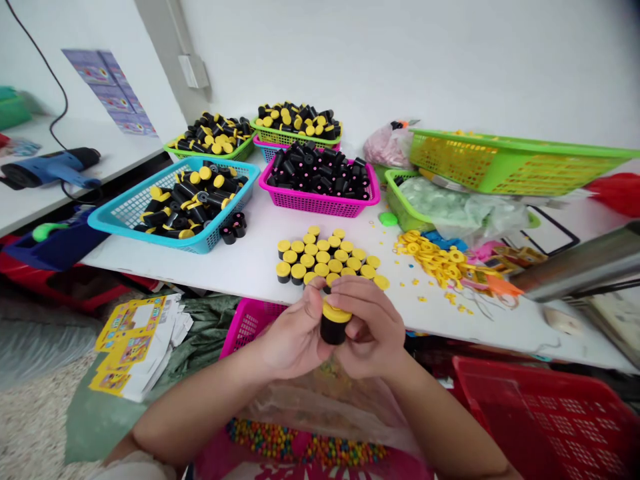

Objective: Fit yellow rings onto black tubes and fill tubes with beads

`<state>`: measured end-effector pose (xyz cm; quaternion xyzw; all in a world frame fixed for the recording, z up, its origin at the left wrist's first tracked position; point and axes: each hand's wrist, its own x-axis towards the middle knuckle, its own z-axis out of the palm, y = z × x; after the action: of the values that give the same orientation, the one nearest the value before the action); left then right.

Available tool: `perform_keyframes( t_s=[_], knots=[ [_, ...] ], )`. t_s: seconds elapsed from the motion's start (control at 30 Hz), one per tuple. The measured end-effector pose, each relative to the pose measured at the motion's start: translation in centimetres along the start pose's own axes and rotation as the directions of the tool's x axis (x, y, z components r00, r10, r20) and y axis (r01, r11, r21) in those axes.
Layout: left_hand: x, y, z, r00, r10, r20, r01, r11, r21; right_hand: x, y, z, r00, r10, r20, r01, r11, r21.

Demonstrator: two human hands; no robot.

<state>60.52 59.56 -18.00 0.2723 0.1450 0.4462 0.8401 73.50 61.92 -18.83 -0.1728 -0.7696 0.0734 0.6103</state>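
Note:
A black cylinder with a yellow cap (334, 327) is held upright between my two hands, in front of the table's near edge. My left hand (299, 331) is closed on its left side. The fingers of my right hand (373, 323) curl round its right side and over the cap. Just beyond my hands, several like pieces (323, 257) stand close together on the white table (260, 267), yellow caps up. Behind them a pink basket (320, 202) holds black cylinders. To the left, a blue basket (200, 240) holds black cylinders, many with yellow caps.
Green baskets (240, 152) of capped cylinders stand at the back. Yellow rings (430, 257) lie on the right under a large green basket (530, 167). Below the table are a red crate (500, 400), colourful beads (280, 443) and printed cards (135, 340). A heat gun (55, 167) lies far left.

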Motion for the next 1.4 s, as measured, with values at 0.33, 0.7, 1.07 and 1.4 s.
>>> perform_keyframes(
  t_s=[0.33, 0.7, 1.07, 1.4],
  knots=[
    [-2.6, 7.7, -3.7, 0.851, 0.524, 0.001, -0.113, 0.181, 0.977, -0.1, 7.6, -10.4, 0.919, 0.392, 0.033, -0.323, 0.801, -0.503],
    [0.0, 5.9, -7.2, 0.788, 0.491, -0.371, 0.483, -0.120, 0.867, -6.3, 21.5, -19.8, 0.806, 0.591, 0.026, -0.292, 0.436, -0.851],
    [-0.3, 11.9, -10.5, 0.551, 0.743, -0.381, 0.803, -0.347, 0.485, -3.5, 16.8, -19.7, 0.766, 0.603, -0.221, -0.530, 0.399, -0.748],
    [1.0, 14.2, -12.1, 0.556, 0.719, -0.417, 0.809, -0.351, 0.472, -3.2, 12.6, -13.7, 0.745, 0.661, -0.087, -0.595, 0.599, -0.536]
  ],
)
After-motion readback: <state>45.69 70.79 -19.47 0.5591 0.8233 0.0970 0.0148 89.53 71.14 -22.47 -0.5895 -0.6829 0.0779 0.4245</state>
